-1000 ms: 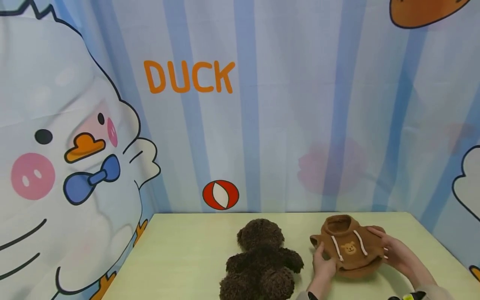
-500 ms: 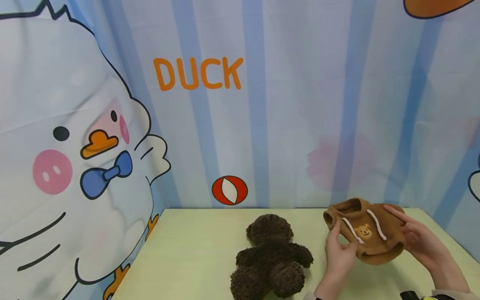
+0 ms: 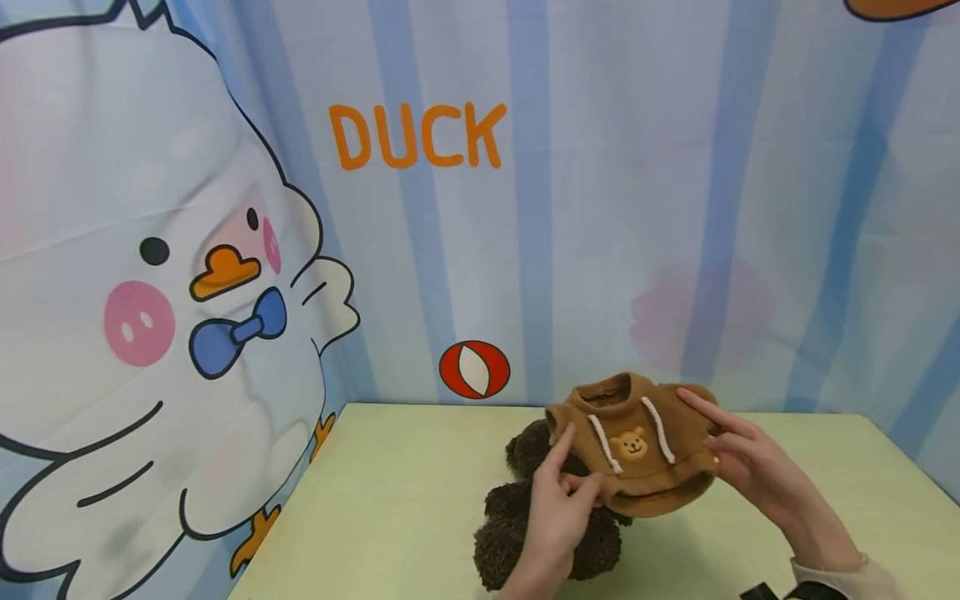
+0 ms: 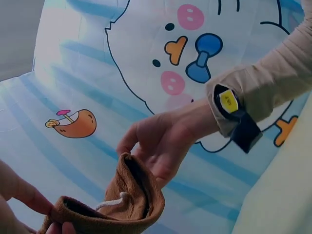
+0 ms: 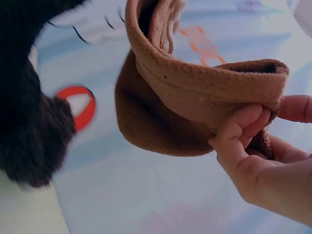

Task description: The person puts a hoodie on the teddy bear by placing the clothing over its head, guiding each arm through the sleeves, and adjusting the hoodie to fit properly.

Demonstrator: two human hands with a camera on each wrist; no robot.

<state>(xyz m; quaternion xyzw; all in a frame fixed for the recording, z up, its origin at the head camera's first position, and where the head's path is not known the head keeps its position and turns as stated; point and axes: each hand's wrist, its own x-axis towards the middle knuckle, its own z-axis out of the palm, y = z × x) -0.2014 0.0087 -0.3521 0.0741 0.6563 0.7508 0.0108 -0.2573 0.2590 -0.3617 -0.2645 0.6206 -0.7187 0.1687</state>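
Observation:
A small brown toy hoodie [image 3: 645, 467] with white drawstrings and a bear-face patch is stretched between both hands. My left hand [image 3: 553, 508] pinches its left sleeve, with the thumb near the hem; in the left wrist view those fingers [image 4: 29, 195] grip the fabric edge. My right hand [image 3: 750, 458] holds the right sleeve, with the index finger laid along its top. The right wrist view looks up at the hoodie [image 5: 165, 107] and the pinching right hand [image 5: 253, 156]. A dark brown plush bear [image 3: 498, 542] lies behind the left hand, partly covered by hand and hoodie.
A pale yellow-green table [image 3: 397, 500] carries the bear. Its far edge meets a blue-and-white striped curtain [image 3: 600, 208] with a printed duck [image 3: 225, 433] on the left side.
Both hands have lifted the hoodie and carried it left, from beside the plush bear to over its right side. The head view has shifted left and down.

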